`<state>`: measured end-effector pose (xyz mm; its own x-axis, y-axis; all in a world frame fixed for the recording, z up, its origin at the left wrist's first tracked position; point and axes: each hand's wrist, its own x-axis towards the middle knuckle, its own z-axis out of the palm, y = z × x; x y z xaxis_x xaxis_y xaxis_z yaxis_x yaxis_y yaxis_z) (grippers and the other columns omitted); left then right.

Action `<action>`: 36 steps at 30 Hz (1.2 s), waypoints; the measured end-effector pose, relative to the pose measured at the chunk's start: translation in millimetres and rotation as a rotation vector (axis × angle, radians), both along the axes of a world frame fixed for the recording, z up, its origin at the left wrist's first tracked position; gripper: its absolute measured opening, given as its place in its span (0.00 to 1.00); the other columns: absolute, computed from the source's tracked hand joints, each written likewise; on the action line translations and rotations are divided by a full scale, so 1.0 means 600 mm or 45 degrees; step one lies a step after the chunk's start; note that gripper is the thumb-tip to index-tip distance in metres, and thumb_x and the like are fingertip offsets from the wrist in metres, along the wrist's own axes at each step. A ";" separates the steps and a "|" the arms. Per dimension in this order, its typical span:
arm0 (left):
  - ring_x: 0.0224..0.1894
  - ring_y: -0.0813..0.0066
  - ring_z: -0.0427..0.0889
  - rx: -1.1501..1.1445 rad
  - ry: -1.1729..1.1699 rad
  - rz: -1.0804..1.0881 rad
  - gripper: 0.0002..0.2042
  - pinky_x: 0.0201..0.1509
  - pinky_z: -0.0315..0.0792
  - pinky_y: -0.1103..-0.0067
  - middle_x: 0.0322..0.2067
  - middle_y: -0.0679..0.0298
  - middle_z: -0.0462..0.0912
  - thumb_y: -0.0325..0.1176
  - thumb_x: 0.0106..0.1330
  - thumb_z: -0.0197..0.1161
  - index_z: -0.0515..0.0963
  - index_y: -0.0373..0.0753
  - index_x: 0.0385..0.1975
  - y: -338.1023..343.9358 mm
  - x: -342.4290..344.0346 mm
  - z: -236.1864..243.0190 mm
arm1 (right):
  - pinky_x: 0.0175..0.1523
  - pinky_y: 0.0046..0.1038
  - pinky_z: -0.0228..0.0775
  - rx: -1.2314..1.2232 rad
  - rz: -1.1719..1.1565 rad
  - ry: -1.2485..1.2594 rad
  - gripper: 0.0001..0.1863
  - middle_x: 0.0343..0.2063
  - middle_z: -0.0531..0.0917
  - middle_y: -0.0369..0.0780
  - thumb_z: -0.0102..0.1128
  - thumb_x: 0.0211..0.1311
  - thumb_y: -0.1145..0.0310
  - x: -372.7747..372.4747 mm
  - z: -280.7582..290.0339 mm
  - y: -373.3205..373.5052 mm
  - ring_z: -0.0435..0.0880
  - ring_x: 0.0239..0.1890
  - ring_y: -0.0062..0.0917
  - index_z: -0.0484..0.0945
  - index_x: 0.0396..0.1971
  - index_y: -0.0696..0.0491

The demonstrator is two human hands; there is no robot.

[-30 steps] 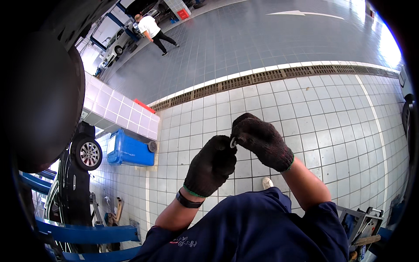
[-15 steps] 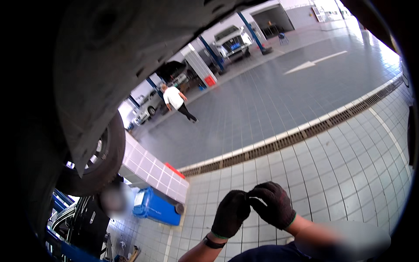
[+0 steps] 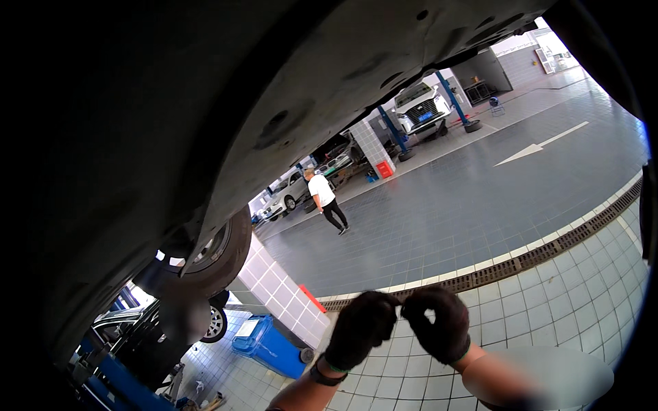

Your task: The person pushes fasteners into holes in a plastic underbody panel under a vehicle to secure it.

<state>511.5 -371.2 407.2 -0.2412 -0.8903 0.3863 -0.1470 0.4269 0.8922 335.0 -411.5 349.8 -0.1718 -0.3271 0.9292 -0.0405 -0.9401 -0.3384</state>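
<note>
My left hand [image 3: 356, 329] and my right hand [image 3: 439, 325], both in dark knit gloves, are at the lower middle, fingertips almost touching. The left is curled closed; the right makes a pinch with a loop between thumb and forefinger. What they hold is too small and dark to make out. Above and left of them is the dark underside of a raised car [image 3: 301, 89], with bolt holes and a tyre [image 3: 236, 246] hanging down.
A blue bin [image 3: 271, 342] stands by a tiled pillar [image 3: 277, 281], left of another car [image 3: 137, 322]. Ahead run a drain grate [image 3: 500, 274] and grey driveway with a white arrow [image 3: 531, 151]. A person in white [image 3: 322, 192] walks near cars on lifts [image 3: 421, 109].
My view has tilted up, so the car's underside now fills the top and my hands sit lower in the picture. The person walks on; my fingertips remain close together.
</note>
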 end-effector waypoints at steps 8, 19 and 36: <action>0.22 0.84 0.71 -0.794 0.000 0.147 0.13 0.24 0.63 0.86 0.26 0.70 0.77 0.41 0.80 0.56 0.78 0.38 0.47 -0.011 -0.003 0.270 | 0.43 0.27 0.82 -0.462 0.151 -0.546 0.17 0.36 0.88 0.40 0.75 0.55 0.80 0.029 0.235 -0.036 0.89 0.38 0.26 0.81 0.45 0.57; 0.24 0.81 0.74 -0.536 0.643 -0.432 0.14 0.23 0.68 0.86 0.35 0.67 0.81 0.40 0.83 0.49 0.76 0.39 0.55 0.002 -0.004 0.361 | 0.43 0.34 0.80 -0.614 0.228 -0.854 0.08 0.36 0.87 0.41 0.71 0.60 0.74 0.102 0.413 -0.037 0.88 0.38 0.38 0.85 0.39 0.51; 0.37 0.77 0.83 -0.648 0.586 -0.128 0.16 0.43 0.81 0.81 0.40 0.63 0.84 0.39 0.82 0.49 0.76 0.37 0.59 0.015 0.011 0.369 | 0.48 0.45 0.76 -0.806 -0.172 -0.871 0.13 0.40 0.85 0.45 0.69 0.58 0.66 0.121 0.458 -0.057 0.83 0.42 0.47 0.82 0.43 0.50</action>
<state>518.0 -361.9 628.3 -0.0242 -0.5529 0.8329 0.2604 0.8009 0.5392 407.5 -445.4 624.8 -0.7455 0.2666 0.6109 -0.1436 -0.9593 0.2433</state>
